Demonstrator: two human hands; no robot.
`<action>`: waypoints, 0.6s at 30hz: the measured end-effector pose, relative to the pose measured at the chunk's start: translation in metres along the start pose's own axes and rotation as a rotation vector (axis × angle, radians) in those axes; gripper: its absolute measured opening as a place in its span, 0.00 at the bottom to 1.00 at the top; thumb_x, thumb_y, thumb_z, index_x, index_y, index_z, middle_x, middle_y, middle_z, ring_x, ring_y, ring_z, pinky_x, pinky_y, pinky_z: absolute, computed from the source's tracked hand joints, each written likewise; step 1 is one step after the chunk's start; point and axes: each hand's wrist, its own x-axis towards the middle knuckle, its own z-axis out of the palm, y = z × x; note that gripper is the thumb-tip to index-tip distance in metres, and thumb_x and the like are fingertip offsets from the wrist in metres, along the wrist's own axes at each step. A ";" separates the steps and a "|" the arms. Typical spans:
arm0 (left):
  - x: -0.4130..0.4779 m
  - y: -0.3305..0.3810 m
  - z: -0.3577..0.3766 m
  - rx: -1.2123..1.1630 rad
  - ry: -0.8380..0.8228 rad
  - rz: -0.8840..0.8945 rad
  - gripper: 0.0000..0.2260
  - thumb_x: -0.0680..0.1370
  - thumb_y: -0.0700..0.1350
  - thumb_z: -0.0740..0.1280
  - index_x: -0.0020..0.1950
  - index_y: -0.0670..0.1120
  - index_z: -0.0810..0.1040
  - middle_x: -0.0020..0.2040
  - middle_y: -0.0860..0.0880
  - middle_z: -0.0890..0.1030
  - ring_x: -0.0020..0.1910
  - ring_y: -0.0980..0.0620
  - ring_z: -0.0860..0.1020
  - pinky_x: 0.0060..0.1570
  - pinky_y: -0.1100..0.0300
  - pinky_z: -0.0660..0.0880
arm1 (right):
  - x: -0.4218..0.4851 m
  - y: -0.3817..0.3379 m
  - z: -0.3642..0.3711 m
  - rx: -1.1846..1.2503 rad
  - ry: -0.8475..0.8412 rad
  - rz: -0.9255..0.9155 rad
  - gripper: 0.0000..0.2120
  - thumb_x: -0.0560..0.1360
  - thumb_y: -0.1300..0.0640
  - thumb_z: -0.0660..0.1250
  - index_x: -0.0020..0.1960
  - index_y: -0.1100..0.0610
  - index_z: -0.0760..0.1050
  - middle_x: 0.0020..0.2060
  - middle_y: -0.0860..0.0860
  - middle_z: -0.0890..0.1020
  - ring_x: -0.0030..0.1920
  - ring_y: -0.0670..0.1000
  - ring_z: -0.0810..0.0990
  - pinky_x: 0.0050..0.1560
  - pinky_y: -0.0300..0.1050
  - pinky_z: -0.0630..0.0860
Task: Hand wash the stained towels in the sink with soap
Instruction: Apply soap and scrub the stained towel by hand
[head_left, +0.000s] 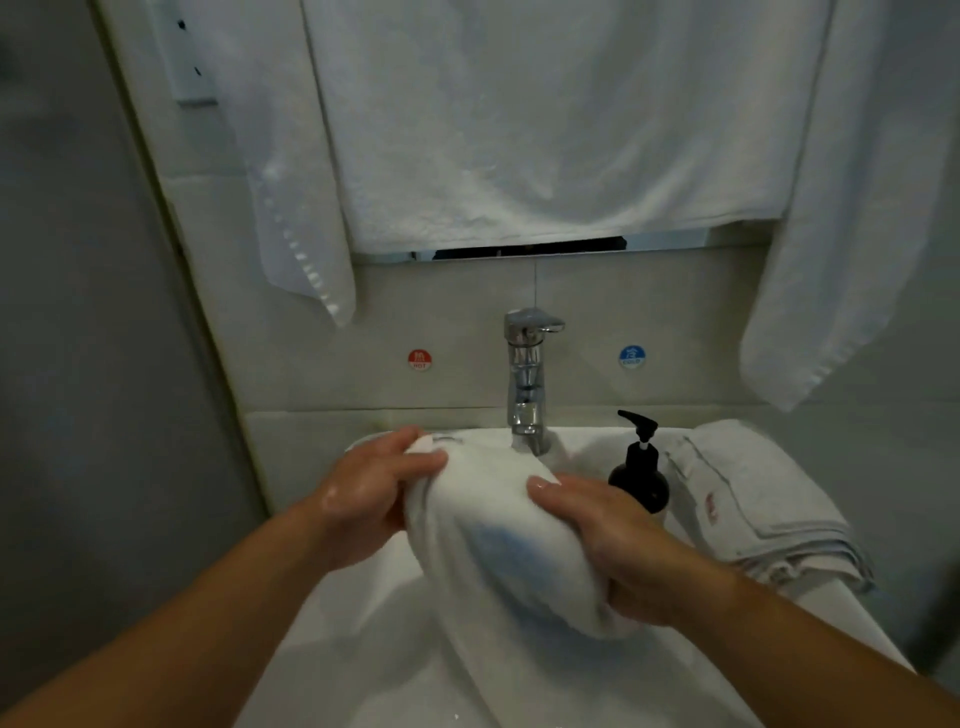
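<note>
A wet white towel (493, 530) is bunched over the white sink (353, 639), just in front of the chrome tap (527, 379). My left hand (363, 493) grips its far left end, fingers curled over the top. My right hand (618, 540) grips its near right side, thumb on top. The towel's tail hangs down into the basin. A black soap pump bottle (640, 467) stands on the sink rim, right of the tap. A folded stack of white towels (753, 504) with a red stain lies on the right rim.
White towels (545, 130) hang over the mirror above the sink, one more at the left (296, 208) and one at the right (841, 260). Red hot (420, 359) and blue cold (631, 356) stickers flank the tap. A grey wall stands close at left.
</note>
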 end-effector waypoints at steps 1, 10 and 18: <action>0.001 0.008 0.004 0.004 0.023 0.026 0.08 0.78 0.36 0.68 0.55 0.42 0.82 0.52 0.41 0.85 0.49 0.45 0.82 0.48 0.51 0.78 | -0.002 -0.002 0.001 0.034 -0.027 -0.016 0.09 0.80 0.49 0.67 0.54 0.51 0.82 0.47 0.51 0.88 0.49 0.55 0.87 0.57 0.54 0.81; -0.015 -0.041 0.073 0.271 0.268 0.156 0.08 0.81 0.52 0.67 0.49 0.49 0.80 0.43 0.51 0.85 0.45 0.53 0.82 0.48 0.56 0.79 | 0.011 0.012 -0.006 -0.134 0.263 -0.195 0.04 0.80 0.50 0.68 0.53 0.45 0.79 0.47 0.48 0.85 0.49 0.52 0.84 0.56 0.55 0.81; -0.009 -0.053 0.102 0.408 0.377 0.079 0.16 0.85 0.58 0.54 0.60 0.50 0.75 0.56 0.51 0.79 0.53 0.51 0.78 0.55 0.58 0.72 | 0.014 0.023 0.014 -0.415 0.358 -0.403 0.11 0.82 0.44 0.61 0.47 0.47 0.77 0.40 0.40 0.82 0.45 0.36 0.80 0.43 0.28 0.72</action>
